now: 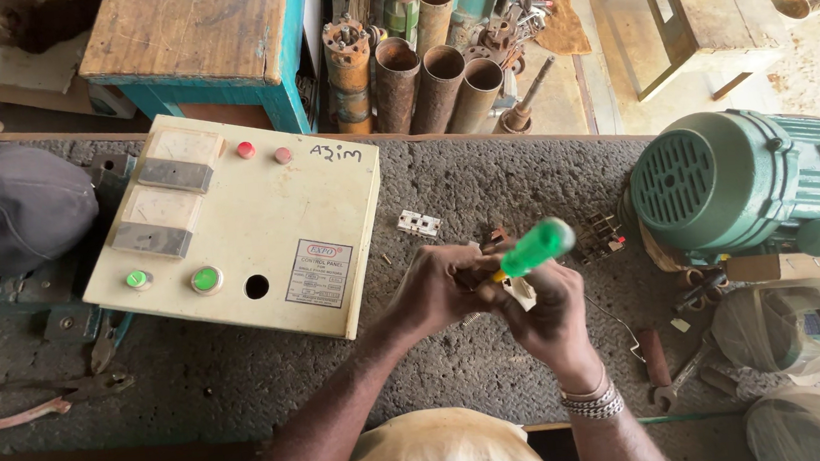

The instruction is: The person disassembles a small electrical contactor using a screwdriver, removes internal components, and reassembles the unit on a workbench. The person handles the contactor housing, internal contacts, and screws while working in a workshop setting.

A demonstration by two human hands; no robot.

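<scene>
The right hand [551, 312] grips a green-handled screwdriver [535, 247], handle slanting up and right, tip toward a small part pinched in the left hand [435, 288] just beside it.

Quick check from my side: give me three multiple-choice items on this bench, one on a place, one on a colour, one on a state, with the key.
1. The cream metal control box lies where from the hands?
A. to their left in the picture
B. to their right
C. under them

2. The screwdriver handle is:
A. red
B. green
C. black

3. The right hand is:
A. flat on the bench
B. closed round the screwdriver
C. out of view

Key: A, the box sits picture-left of both hands; B, the handle is bright green; B, its fingers wrap the screwdriver, while the left hand holds a small part I cannot make out.
</scene>
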